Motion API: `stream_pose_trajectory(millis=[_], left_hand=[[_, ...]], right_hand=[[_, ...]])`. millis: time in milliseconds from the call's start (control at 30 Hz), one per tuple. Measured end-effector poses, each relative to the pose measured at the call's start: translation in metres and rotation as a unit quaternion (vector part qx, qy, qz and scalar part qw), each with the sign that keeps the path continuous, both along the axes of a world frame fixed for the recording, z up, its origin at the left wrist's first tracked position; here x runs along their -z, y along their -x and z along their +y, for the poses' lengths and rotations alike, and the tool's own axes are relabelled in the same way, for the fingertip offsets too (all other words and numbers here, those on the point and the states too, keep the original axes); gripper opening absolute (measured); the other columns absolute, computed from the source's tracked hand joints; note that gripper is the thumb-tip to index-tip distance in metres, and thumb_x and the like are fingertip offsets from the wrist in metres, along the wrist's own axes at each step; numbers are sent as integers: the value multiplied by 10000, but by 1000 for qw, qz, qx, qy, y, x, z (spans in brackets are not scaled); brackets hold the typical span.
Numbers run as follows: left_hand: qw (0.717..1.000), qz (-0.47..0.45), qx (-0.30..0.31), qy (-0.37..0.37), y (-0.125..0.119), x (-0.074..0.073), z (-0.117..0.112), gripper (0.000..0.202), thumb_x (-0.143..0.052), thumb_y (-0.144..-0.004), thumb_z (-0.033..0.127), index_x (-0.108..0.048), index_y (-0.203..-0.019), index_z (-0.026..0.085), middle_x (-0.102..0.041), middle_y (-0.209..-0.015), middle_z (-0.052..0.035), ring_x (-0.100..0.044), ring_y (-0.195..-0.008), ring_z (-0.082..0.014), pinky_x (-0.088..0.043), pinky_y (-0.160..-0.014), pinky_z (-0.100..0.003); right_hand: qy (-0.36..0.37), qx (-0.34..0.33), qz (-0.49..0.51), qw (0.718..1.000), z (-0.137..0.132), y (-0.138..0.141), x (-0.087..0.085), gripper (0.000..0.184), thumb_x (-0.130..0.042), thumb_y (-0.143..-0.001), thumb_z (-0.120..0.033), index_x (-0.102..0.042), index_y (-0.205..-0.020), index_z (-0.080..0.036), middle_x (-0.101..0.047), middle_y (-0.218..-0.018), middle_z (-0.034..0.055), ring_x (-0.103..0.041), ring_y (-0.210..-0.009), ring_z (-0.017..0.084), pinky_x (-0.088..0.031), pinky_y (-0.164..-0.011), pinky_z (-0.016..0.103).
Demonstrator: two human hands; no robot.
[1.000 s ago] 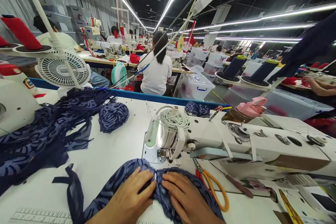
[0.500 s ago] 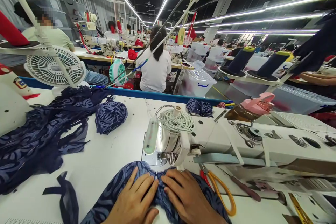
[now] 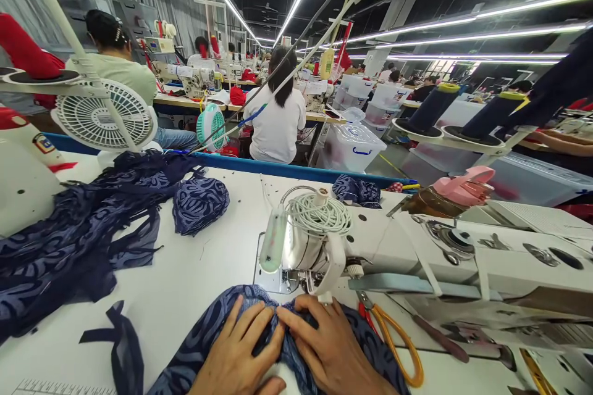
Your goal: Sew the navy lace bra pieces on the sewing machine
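A dark-blue patterned fabric piece with a lacy edge lies on the white table, just in front of the sewing machine. My left hand rests flat on its left half, fingers stretched forward. On the right half lies my right hand, fingers spread, its index fingertip meeting my left fingers at the middle seam. Both palms are hidden from above. The needle area is a little beyond my fingertips. Orange-handled scissors lie right of my right hand.
Dark-blue fabric strips are heaped at left, beside a cup-shaped patterned piece. A white fan stands behind them. A pink-lidded bottle and thread cones are at right. A person in white sits ahead.
My right index finger has moved left to the middle seam, covering the small pale spot there. My left hand stays flat on the fabric. The view has shifted slightly.
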State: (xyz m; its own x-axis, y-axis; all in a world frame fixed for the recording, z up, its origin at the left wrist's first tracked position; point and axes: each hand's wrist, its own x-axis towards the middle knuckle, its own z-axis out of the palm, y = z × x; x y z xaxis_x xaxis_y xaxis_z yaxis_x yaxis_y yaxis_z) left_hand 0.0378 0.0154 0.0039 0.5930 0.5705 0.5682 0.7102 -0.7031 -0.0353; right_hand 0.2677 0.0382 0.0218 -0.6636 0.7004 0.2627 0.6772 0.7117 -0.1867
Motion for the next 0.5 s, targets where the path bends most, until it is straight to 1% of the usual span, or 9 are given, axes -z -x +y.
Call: stream_pose_trajectory(millis=[100, 200, 300, 400, 467, 500], left_hand=[[1000, -8, -2, 0, 0, 2, 1, 361, -621, -863, 425, -695, -1145, 213, -705, -1182, -80, -564, -1154, -259, -68, -1229, -445], [1000, 15, 15, -6, 2, 0, 3, 376, -632, -855, 396, -689, -1172, 201, -713, -1179, -74, -572, -1139, -250, -60, -1232, -434], [1000, 15, 17, -4, 4, -2, 4, 403, -631, -859, 390, -671, -1208, 192, -713, -1188, -63, -575, -1139, -237, -51, -1236, -413], [1000, 10, 22, 2, 6, 1, 3, 405, -606, -887, 394, -651, -1223, 175, -704, -1207, -76, -579, -1148, -249, -35, -1234, -438], [1000, 6, 29, 2, 7, 2, 0, 404, -577, -917, 402, -634, -1229, 152, -699, -1216, -92, -579, -1163, -260, -68, -1229, -440], [1000, 4, 31, 4, 7, 2, -1, 397, -558, -934, 388, -623, -1234, 137, -700, -1211, -98, -583, -1164, -258, -122, -1221, -424]], right_hand=[[-18, -3, -8, 1000, 0, 2, -2, 485, -455, -927, -113, -533, -1369, -297, -628, -1170, 118, -620, -920, 257, -481, -818, 439], [-23, 7, -8, 1000, 0, 2, -2, 459, -473, -921, -116, -567, -1328, -308, -645, -1171, 97, -623, -910, 243, -474, -847, 434], [-39, 15, 9, 999, 0, 1, 0, 445, -472, -920, -118, -584, -1302, -318, -653, -1161, 82, -624, -928, 242, -461, -877, 442], [-49, 8, 33, 998, 0, -1, 1, 461, -451, -920, -104, -577, -1314, -307, -651, -1114, 73, -619, -929, 231, -462, -861, 411], [-69, 15, 43, 997, 1, -2, 1, 470, -440, -930, -96, -554, -1349, -276, -650, -1076, 76, -608, -939, 235, -456, -876, 412], [-86, 29, 42, 995, 1, -2, 1, 461, -441, -939, -102, -542, -1365, -246, -648, -1072, 88, -600, -955, 247, -452, -887, 421]])
